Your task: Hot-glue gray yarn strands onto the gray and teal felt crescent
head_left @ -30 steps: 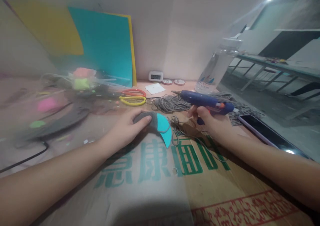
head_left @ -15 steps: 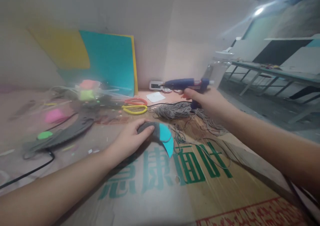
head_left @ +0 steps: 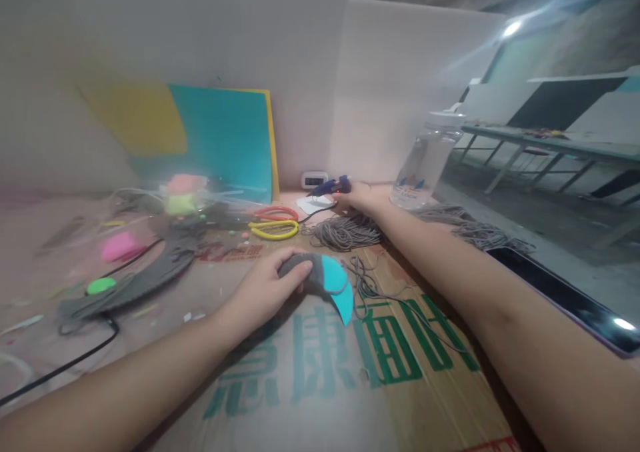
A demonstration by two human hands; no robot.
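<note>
My left hand (head_left: 267, 287) rests on a grey and teal felt piece (head_left: 325, 281) lying on the printed cardboard (head_left: 350, 379), fingers curled over its grey end. My right hand (head_left: 363, 199) is stretched far forward to the back of the desk and grips a blue glue gun (head_left: 331, 187), whose nozzle points left over a white paper square (head_left: 311, 205). A heap of grey cord (head_left: 345, 231) lies just in front of that hand.
Red and yellow scissors (head_left: 274, 223) lie left of the cord. A clear water bottle (head_left: 424, 167) stands at the back right, a small clock (head_left: 314, 180) by the wall. A phone (head_left: 565, 299) lies at right. Teal and yellow sheets (head_left: 225, 142) lean on the wall; felt scraps and a black cable (head_left: 65, 362) are at left.
My right hand has carried the glue gun from near the felt piece up and away to the back of the desk, lowering it by the paper square. The left hand stays on the felt.
</note>
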